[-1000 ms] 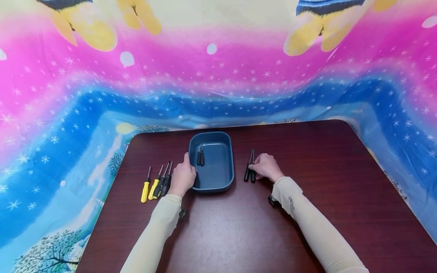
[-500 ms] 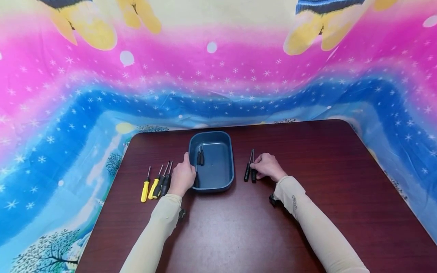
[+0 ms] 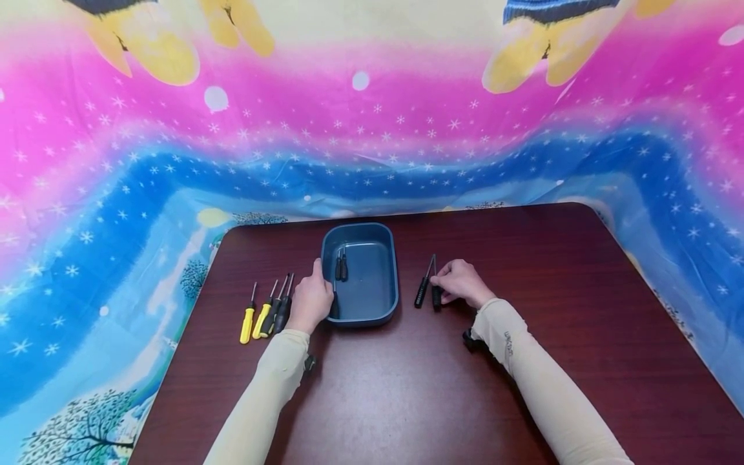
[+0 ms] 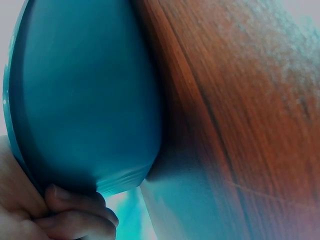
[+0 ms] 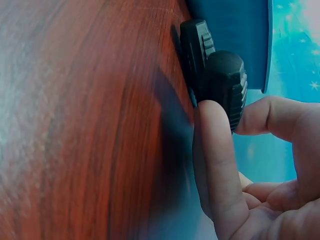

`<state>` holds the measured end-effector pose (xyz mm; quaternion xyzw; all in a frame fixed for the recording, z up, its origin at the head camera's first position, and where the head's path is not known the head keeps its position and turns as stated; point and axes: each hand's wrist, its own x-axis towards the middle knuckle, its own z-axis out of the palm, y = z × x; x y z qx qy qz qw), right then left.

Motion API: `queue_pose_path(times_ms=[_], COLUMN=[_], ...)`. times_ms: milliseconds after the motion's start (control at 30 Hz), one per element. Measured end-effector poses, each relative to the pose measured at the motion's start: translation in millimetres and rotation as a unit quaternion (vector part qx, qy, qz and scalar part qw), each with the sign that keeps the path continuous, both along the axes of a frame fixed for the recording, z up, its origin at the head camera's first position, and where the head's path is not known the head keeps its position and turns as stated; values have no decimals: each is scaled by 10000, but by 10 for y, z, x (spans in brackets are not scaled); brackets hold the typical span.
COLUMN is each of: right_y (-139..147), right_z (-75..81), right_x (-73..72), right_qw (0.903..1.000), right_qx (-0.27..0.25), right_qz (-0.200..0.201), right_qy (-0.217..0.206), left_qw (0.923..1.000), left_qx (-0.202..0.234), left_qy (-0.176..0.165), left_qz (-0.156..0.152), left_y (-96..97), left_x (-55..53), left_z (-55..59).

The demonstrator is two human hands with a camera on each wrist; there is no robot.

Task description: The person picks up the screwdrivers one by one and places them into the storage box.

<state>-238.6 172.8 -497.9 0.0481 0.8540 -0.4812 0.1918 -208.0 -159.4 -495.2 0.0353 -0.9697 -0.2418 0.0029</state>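
The held screwdriver (image 3: 436, 298) has a black, ribbed handle and a slim metal shaft; it is at the bench, right of the tray (image 3: 372, 290), shaft pointing to the far edge. The right hand (image 3: 462, 283) pinches its handle between thumb and finger; whether the handle is lifted I cannot tell. The left hand (image 3: 310, 300) grips the tray's left wall, some fingers curled against the outside and one lying straight along the rim.

A second screwdriver (image 3: 421, 294), also black and ribbed, lies just beside the held one, between it and the tray. The two shafts slant together toward their tips; whether these touch is too small to tell. Inside the tray, two small screwdrivers (image 3: 344, 268) lie side by side near the left wall, and a dark third one (image 3: 334, 300) is partly hidden by the left hand. Four more screwdrivers (image 3: 247, 325) lie in a row left of the tray, their handles yellow, black or both.

The tray is blue-grey, smooth, deep and rectangular with rounded corners. The bench (image 3: 372, 387) is glossy red-brown with dark wood grain. Behind hangs a creased pink and blue cloth (image 3: 372, 148) printed with snowflakes. Both sleeves (image 3: 250, 394) are cream.
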Motion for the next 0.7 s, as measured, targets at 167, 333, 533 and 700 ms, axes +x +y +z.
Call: queue_pose_path(times_ms=[167,333,533,700], right_y=[23,42,66,76], right_z=[18,49,50,71], right_x=[5,8,-27,-33], right_qw=[10000,9998,9997,9998], right_qx=[41,122,8,-102], right_qz=[-23,-58,-94,-70], right_qy=[54,159,209,180], left_qw=[10000,10000,10000,10000], left_qx=[-1,-13,-4,-4], left_qy=[-13,1,32,59], left_qz=[-11,-20,-9,-13], left_y=[-3,-3,-1,-8], left_x=[-2,-1,1,3], left_z=[-1,2,-1,-3])
